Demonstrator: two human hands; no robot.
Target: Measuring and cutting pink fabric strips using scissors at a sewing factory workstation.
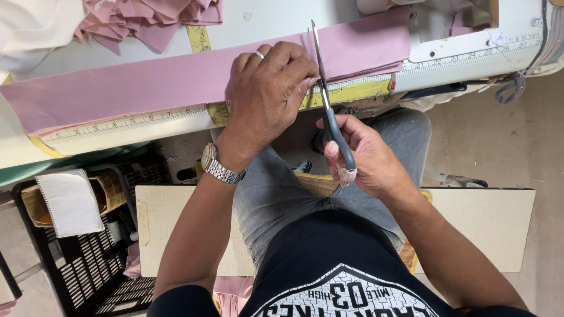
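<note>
L hand flat on pink fabric; R hand gripping scissors, blades prob. shut.

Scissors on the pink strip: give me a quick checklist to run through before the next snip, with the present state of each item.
1. Left hand pressing the pink strip flat on the table: ok.
2. Right hand gripping the scissors by the grey handles: ok.
3. Blades laid across the strip, pointing away from the person: ok.
4. Left fingers clear of the blades: not ok, the fingertips lie right beside them.
5. Cut lined up with a mark on the ruler tape: cannot tell, the hand covers that spot.
6. Blades open or shut: cannot tell.
</note>
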